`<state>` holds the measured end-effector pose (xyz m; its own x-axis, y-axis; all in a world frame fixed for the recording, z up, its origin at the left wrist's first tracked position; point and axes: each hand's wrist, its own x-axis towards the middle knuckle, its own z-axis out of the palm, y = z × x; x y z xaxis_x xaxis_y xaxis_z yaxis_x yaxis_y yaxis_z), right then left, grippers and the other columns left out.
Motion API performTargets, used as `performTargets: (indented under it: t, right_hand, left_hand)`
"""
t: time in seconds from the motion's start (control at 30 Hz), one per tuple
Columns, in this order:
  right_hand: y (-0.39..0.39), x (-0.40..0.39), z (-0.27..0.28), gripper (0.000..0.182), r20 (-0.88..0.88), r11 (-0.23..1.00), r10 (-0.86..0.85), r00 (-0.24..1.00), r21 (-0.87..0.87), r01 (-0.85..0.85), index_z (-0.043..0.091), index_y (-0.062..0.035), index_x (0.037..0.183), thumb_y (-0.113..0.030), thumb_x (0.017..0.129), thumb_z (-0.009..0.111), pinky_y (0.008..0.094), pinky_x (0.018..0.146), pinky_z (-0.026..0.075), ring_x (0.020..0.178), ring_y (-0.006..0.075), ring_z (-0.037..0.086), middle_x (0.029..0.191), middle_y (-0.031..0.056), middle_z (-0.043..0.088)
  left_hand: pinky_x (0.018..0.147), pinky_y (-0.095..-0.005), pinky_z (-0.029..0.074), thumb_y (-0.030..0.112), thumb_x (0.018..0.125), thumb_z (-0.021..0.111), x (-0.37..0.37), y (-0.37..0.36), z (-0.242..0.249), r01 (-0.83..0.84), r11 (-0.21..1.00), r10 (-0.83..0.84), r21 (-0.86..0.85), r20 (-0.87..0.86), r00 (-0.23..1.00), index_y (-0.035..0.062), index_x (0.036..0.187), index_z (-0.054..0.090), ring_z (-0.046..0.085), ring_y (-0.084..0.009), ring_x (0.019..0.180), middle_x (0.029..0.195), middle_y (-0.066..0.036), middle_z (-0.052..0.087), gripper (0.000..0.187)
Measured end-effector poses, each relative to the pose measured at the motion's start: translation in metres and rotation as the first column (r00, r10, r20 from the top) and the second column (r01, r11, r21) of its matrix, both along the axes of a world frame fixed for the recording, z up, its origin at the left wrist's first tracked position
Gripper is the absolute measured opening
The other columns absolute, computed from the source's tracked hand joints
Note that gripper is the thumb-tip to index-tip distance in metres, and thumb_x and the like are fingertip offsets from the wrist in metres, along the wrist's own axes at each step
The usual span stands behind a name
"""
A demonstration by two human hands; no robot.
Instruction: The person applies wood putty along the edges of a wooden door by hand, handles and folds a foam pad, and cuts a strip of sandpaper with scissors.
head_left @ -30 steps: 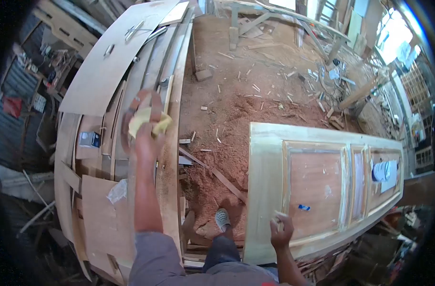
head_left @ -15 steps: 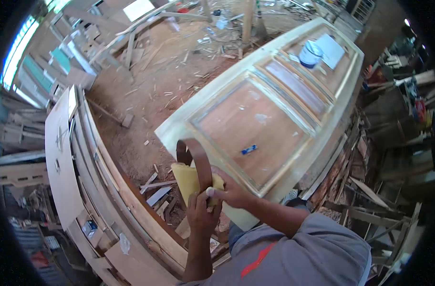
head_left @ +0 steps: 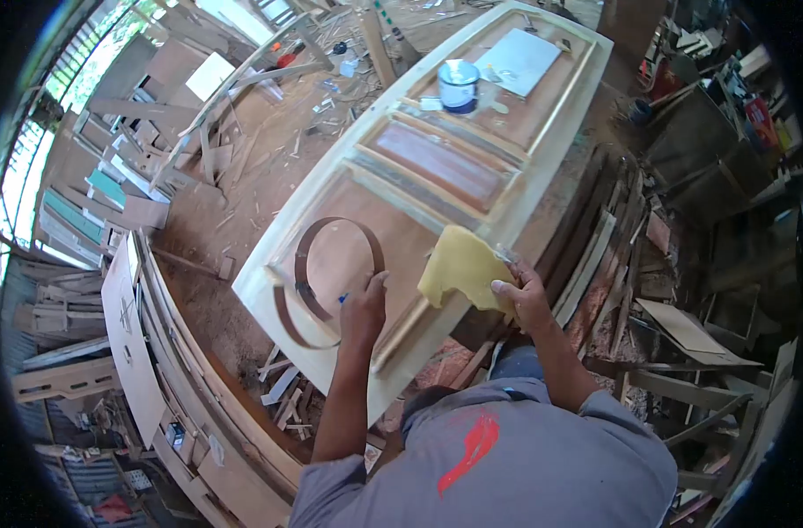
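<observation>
A curled brown strip (head_left: pixel 379 253) and yellow sheet (head_left: pixel 461 267) hang over a panelled door (head_left: pixel 401 224). The left hand's (head_left: pixel 364 308) fingers close on the strip; the right's (head_left: pixel 526 295) pinch the sheet's edge. Farther along, the white-and-blue tub's (head_left: pixel 458 86) label is unreadable.

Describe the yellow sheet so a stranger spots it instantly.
Start at the large panelled door lying across the middle. Over its near part, the person's right grip holds the yellow sheet. It is broad and bright yellow, unlike the narrow, curling brown strip in the left grip.
</observation>
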<state>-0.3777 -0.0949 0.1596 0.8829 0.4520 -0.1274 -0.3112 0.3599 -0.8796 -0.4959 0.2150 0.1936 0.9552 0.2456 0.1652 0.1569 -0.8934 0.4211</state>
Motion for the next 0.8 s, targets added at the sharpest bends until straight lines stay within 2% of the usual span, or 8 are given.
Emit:
performTargets:
  t: [0.17,0.27,0.33,0.4,0.5,0.57,0.63,0.8]
  right_hand:
    - [-0.081,0.037,0.01,0.076,0.08,0.997,-0.079,0.994,0.01,0.079,0.043,-0.0023,0.159,0.005,0.089,0.072,0.0394,0.12,0.043,0.14,0.0237,0.056,0.151,0.0139,0.059]
    - [-0.111,0.047,0.042,0.08,0.094,0.998,-0.066,0.993,0.031,0.063,0.041,-0.0032,0.161,0.005,0.088,0.072,0.0393,0.122,0.04,0.143,0.024,0.053,0.154,0.014,0.057]
    - [-0.122,0.046,0.054,0.089,0.077,0.996,-0.039,0.996,0.078,0.033,0.032,-0.0049,0.166,0.005,0.087,0.072,0.0398,0.123,0.038,0.145,0.0254,0.051,0.158,0.0163,0.054]
    - [-0.126,0.043,0.061,0.094,0.055,0.988,-0.023,0.998,0.154,0.014,0.027,-0.0061,0.169,0.005,0.087,0.073,0.0404,0.123,0.038,0.147,0.0263,0.05,0.16,0.0181,0.052]
    - [-0.133,0.042,0.079,0.107,0.021,0.972,0.094,0.995,0.215,-0.096,0.018,-0.0079,0.172,0.004,0.083,0.076,0.0413,0.127,0.03,0.155,0.027,0.04,0.17,0.0187,0.039]
    - [-0.14,0.045,0.076,0.11,0.093,0.985,0.113,0.989,0.122,-0.124,0.015,-0.0096,0.173,0.002,0.084,0.079,0.0418,0.126,0.033,0.152,0.0275,0.044,0.167,0.0203,0.042]
    - [-0.15,0.04,0.08,0.113,0.131,0.99,0.132,0.983,0.036,-0.138,0.013,-0.0105,0.173,0.002,0.084,0.081,0.0422,0.123,0.037,0.149,0.0277,0.047,0.165,0.0215,0.044]
    - [-0.164,0.041,0.14,0.122,0.144,0.959,0.244,0.959,-0.18,-0.217,0.009,-0.0122,0.174,0.0,0.081,0.087,0.042,0.117,0.046,0.144,0.0278,0.052,0.161,0.0235,0.047]
  left_hand:
    - [0.09,-0.052,0.057,0.015,0.099,0.067,0.066,-0.032,-0.102,0.07,0.994,-0.076,-0.088,-0.058,0.995,0.0077,0.133,0.066,0.07,-0.0412,0.106,0.13,-0.021,0.069,0.035]
    - [0.102,-0.0508,0.054,0.024,0.099,0.07,0.074,-0.065,-0.131,0.01,0.945,-0.024,0.327,0.038,0.999,0.0042,0.138,0.061,0.067,-0.0416,0.118,0.141,-0.027,0.063,0.044]
    - [0.11,-0.0478,0.051,0.048,0.104,0.063,0.083,-0.081,-0.133,-0.038,0.944,0.001,-0.327,-0.111,0.994,0.0038,0.147,0.056,0.063,-0.0376,0.131,0.15,-0.026,0.058,0.062]
    - [0.109,-0.0453,0.053,0.059,0.106,0.057,0.086,-0.112,-0.102,-0.231,0.272,-0.101,-0.934,-0.266,0.959,0.0046,0.151,0.054,0.064,-0.0333,0.132,0.151,-0.021,0.059,0.07]
    - [0.106,-0.0422,0.056,0.062,0.111,0.045,0.082,-0.143,-0.043,-0.274,-0.556,-0.34,-0.785,-0.086,0.937,0.0062,0.153,0.052,0.065,-0.026,0.13,0.149,-0.015,0.062,0.071]
    - [0.104,-0.0407,0.057,0.055,0.113,0.044,0.078,-0.15,-0.023,0.129,0.231,-0.3,-0.964,0.055,0.952,0.006,0.152,0.053,0.066,-0.0245,0.128,0.147,-0.014,0.064,0.064]
    - [0.105,-0.0388,0.056,0.039,0.117,0.042,0.071,-0.143,-0.048,-0.157,-0.602,-0.143,-0.783,-0.088,0.986,0.0053,0.148,0.057,0.067,-0.0221,0.127,0.146,-0.012,0.064,0.048]
    - [0.113,-0.0414,0.048,0.027,0.105,0.066,0.065,-0.099,0.022,-0.047,0.35,-0.093,-0.936,-0.085,0.992,0.004,0.143,0.058,0.059,-0.0221,0.134,0.141,-0.013,0.065,0.045]
